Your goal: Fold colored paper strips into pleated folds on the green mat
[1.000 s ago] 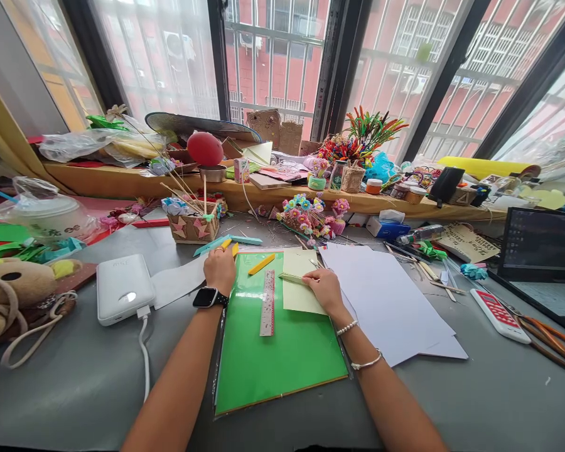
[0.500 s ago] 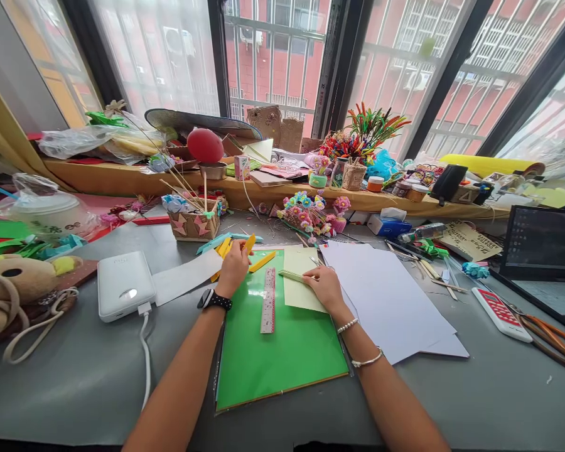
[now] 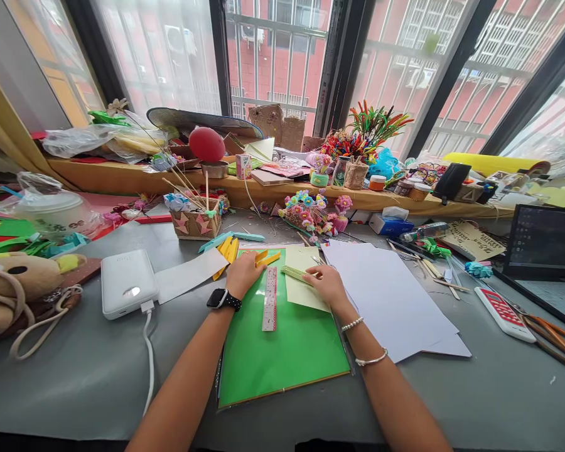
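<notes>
My left hand (image 3: 245,273), with a watch on the wrist, is over the upper left of a green board (image 3: 282,361). Its fingers are closed on a yellow folded paper strip (image 3: 262,256), right beside another yellow strip (image 3: 274,258). My right hand (image 3: 328,285) pinches a narrow pale-green folded paper strip (image 3: 292,272). That strip lies over a pale yellow-green paper sheet (image 3: 301,296) on the board. Between my hands rests a pink patterned ruler (image 3: 270,300). Several more yellow strips (image 3: 226,252) lie left of the board. Scissors, partly hidden, show by my right fingers.
White sheets (image 3: 390,295) lie to the right, with a red-and-white calculator (image 3: 503,314) and a laptop (image 3: 546,251) beyond. At left are a white power bank (image 3: 129,282) with a cable and a white paper strip (image 3: 188,276). A decorated box (image 3: 195,225) and crochet-like flowers (image 3: 306,210) stand behind.
My left hand has moved right and down, bringing its yellow strip from upright to low beside the other strip on the board. My right hand stays nearly still, holding the pale-green strip.
</notes>
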The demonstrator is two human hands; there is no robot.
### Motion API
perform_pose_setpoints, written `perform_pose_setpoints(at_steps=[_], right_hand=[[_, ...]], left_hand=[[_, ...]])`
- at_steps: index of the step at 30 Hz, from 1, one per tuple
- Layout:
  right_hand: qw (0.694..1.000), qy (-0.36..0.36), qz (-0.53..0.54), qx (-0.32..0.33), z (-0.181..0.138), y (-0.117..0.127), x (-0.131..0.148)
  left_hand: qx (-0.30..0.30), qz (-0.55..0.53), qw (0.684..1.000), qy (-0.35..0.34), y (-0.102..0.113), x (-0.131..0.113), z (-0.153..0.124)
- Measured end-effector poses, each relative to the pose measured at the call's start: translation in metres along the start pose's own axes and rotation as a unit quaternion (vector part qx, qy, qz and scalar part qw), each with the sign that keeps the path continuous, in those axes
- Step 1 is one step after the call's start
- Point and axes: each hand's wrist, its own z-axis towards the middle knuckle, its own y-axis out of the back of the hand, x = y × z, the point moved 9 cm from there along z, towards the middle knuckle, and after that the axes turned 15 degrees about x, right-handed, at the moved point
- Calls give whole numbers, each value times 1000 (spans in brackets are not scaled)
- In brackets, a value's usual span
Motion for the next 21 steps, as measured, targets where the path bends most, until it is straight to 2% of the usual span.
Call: perform_pose_setpoints(at_steps=[9, 15, 18, 21], right_hand=[[1000, 0, 17, -14, -2, 4, 2], [1000, 2, 19, -15, -2, 5, 3], [1000, 5, 17, -18, -2, 5, 3], [998, 33, 22, -49, -5, 12, 10]], left_hand=[[-30, 26, 999, 3, 6, -2, -4], [-37, -5, 999, 4, 12, -3, -7], [-35, -77, 996, 3, 14, 4, -5], [-32, -227, 973, -32, 15, 9, -2]])
